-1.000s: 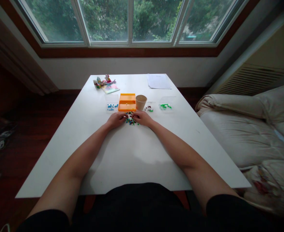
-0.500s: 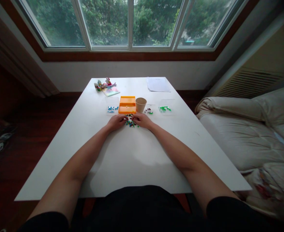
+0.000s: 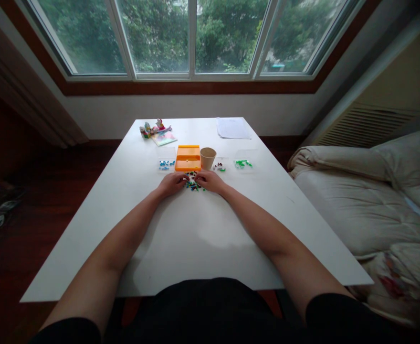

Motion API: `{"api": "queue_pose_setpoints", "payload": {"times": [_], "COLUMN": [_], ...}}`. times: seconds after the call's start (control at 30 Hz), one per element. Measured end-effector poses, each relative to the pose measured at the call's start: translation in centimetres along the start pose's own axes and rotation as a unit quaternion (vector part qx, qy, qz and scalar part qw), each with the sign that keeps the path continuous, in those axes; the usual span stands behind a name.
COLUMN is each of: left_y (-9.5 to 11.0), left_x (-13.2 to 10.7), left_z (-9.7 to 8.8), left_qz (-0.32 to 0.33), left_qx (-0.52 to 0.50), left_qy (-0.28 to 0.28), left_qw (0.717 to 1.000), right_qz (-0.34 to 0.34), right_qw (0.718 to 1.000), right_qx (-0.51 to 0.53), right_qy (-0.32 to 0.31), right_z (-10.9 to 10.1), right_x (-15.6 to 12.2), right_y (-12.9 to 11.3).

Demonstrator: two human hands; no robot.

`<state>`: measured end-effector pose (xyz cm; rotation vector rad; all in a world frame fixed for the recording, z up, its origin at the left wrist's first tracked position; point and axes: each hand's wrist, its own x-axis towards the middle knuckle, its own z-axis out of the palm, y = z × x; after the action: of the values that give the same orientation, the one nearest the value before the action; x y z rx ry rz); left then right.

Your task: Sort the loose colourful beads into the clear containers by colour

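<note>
Both hands rest on the white table [image 3: 195,229], one on each side of a small pile of mixed coloured pieces [image 3: 193,183]. The left hand [image 3: 172,183] touches the pile's left edge; the right hand [image 3: 211,181] touches its right edge. Fingertips of both hands point inward at the pile. Whether either grip is closed on a piece cannot be told: the pieces are too small and the fingertips cover them.

Just beyond the pile stand an orange tray [image 3: 188,158] and a paper cup [image 3: 207,157], side by side. A clear dish with blue pieces [image 3: 166,164] lies left of the tray. A clear dish with green pieces [image 3: 243,163] lies well right of the cup, and a few dark and green pieces [image 3: 219,166] lie between them.

Procedure for the step in hand, as judged from the frame:
1. Keep the wrists down on the table for steadiness.
2. Spread the pile thin with the fingertips so single pieces separate.
3. Pinch one piece at a time between thumb and forefinger.
4. Lift straight up to avoid scattering neighbours.

Change from the earlier frames: the hands, the pile and the containers keep the same arrangement. Only the view shifts, tilting slightly so that the table sits a little lower in the frame.
</note>
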<state>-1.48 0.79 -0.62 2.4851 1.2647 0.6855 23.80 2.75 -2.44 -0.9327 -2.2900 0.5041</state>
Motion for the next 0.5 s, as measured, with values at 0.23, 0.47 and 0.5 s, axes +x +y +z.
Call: {"api": "queue_pose_setpoints", "payload": {"times": [0.23,0.47,0.5], "left_y": [0.27,0.09,0.08], "left_x": [0.01,-0.05,-0.05], "left_z": [-0.32,-0.12,-0.13], "left_qz": [-0.001,0.001,0.002], "left_qx": [-0.005,-0.008,-0.008], "left_qy": [0.000,-0.001,-0.002], "left_qw": [1.000,1.000,1.000], "right_qz": [-0.010,-0.001,0.000], "right_qw": [1.000,1.000,1.000], "right_qx": [-0.001,0.000,0.000], "right_qy": [0.008,0.006,0.006], "right_z": [0.07,0.04,0.03], "right_x": [-0.08,-0.01,-0.01], "right_y": [0.22,0.17,0.15]}}
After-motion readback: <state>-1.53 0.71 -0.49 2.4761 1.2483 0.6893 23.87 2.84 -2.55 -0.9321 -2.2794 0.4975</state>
